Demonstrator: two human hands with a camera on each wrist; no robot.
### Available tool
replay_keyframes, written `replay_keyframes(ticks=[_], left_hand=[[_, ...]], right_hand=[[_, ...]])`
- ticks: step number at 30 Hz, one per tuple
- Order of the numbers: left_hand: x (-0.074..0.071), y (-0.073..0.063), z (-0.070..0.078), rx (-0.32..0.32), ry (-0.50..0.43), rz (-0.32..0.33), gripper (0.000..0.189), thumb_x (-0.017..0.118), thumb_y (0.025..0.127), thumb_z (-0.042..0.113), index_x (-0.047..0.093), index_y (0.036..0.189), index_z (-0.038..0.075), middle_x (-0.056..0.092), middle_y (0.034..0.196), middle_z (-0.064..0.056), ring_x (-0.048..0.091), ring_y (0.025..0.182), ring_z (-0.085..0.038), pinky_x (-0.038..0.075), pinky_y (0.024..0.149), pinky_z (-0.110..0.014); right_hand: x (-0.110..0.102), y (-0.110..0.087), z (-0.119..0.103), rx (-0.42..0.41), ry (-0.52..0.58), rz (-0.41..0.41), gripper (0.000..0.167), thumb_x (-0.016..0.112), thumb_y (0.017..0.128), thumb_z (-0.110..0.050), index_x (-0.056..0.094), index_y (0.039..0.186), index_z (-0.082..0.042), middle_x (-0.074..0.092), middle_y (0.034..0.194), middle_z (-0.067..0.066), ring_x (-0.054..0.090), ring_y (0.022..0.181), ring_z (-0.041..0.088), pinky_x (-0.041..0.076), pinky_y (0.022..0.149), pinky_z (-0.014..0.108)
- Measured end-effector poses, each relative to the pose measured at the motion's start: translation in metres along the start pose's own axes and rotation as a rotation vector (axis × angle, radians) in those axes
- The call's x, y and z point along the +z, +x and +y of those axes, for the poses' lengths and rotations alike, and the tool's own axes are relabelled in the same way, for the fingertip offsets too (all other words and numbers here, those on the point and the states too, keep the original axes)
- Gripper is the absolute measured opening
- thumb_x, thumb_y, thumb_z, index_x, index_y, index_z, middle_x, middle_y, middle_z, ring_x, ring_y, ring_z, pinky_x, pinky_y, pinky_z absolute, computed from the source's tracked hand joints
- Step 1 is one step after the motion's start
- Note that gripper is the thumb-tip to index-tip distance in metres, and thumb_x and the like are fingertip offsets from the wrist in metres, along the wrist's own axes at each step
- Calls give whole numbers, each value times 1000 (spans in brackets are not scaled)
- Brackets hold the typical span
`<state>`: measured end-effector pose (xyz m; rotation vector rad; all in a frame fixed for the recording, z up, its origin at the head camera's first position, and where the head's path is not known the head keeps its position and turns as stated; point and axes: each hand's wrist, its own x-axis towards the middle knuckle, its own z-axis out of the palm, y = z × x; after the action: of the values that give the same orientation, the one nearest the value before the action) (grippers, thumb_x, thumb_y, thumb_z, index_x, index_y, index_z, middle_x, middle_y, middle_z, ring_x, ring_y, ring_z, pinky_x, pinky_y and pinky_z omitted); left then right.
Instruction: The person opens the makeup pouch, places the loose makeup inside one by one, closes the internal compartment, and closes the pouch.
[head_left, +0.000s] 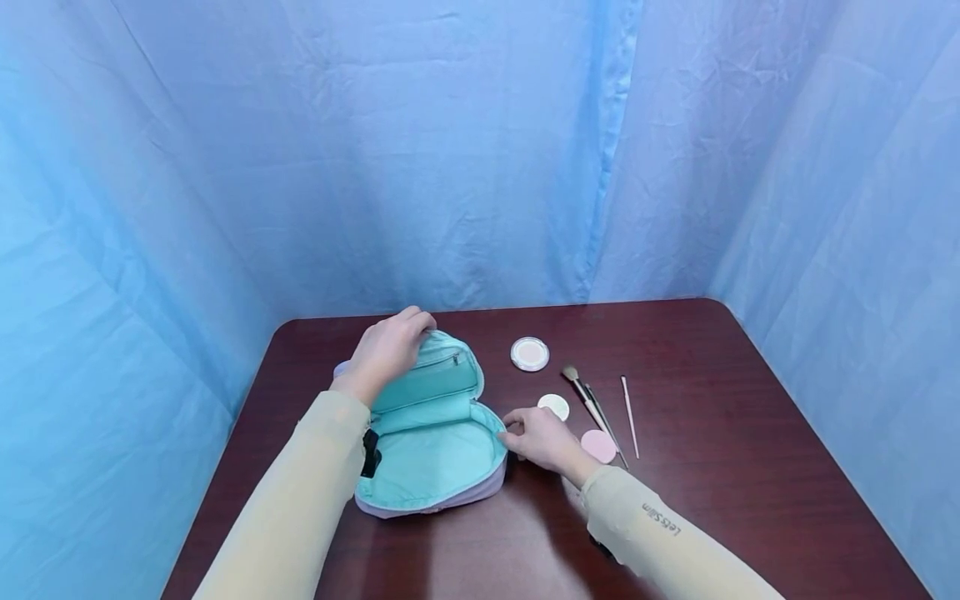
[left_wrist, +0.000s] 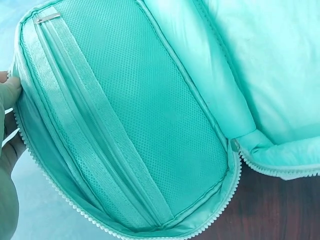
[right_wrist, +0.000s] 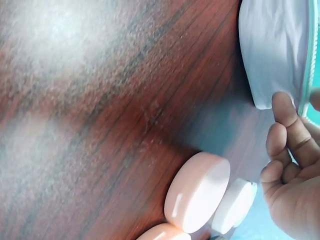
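Note:
An unzipped cosmetic bag [head_left: 442, 462] lies on the table, lilac outside with a teal lining. Its lid, with a zipped mesh pocket [left_wrist: 150, 100], stands raised at the back. My left hand [head_left: 390, 346] grips the lid's far edge, thumb inside and fingers behind it, as the left wrist view shows [left_wrist: 10, 130]. At the right side, my right hand [head_left: 543, 437] pinches the rim of the bag's base. In the right wrist view, the fingers [right_wrist: 285, 107] press the lilac outer wall [right_wrist: 275, 50], and the thumb reaches over the zipper edge. Inside the base, only bare lining shows.
Right of the bag lie a round compact [head_left: 529, 354], a white disc [head_left: 553, 405], a pink disc [head_left: 598, 447], a fluffy makeup brush [head_left: 572, 375] beside a slim dark one, and a thin pink brush [head_left: 630, 417]. Blue curtains [head_left: 450, 167] surround the dark wooden table [head_left: 697, 358].

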<state>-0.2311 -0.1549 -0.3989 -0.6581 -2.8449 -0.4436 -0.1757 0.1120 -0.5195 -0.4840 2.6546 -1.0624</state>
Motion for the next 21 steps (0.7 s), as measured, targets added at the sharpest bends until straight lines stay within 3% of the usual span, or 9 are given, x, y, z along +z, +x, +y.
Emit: replay_keyframes(ticks=[6,13,21], left_hand=[[6,1,-6,-117,-18,-11,18,60,104,12,69,119,11,65,111,-7,66,95,-24,57,80,-41],[12,-1,-15,-279,-69,-104,23,57,106,14,64,128,12,63,123,-10,64,107,-29,55,88,-46],[15,-17,-39,-370,-103,-131,31,57,106,17,60,135,8,62,134,-16,61,119,-35,51,97,-54]], right_hand=[[2,-2,-6,-10,41,11,23,66,92,-9,72,111,2,72,75,-1,65,55,10,50,57,24],[4,0,-8,-34,-11,41,20,63,94,-5,72,111,2,68,69,-6,61,57,4,51,63,25],[5,1,-7,-58,-36,75,19,64,94,-5,74,109,0,67,66,-8,59,58,2,52,67,28]])
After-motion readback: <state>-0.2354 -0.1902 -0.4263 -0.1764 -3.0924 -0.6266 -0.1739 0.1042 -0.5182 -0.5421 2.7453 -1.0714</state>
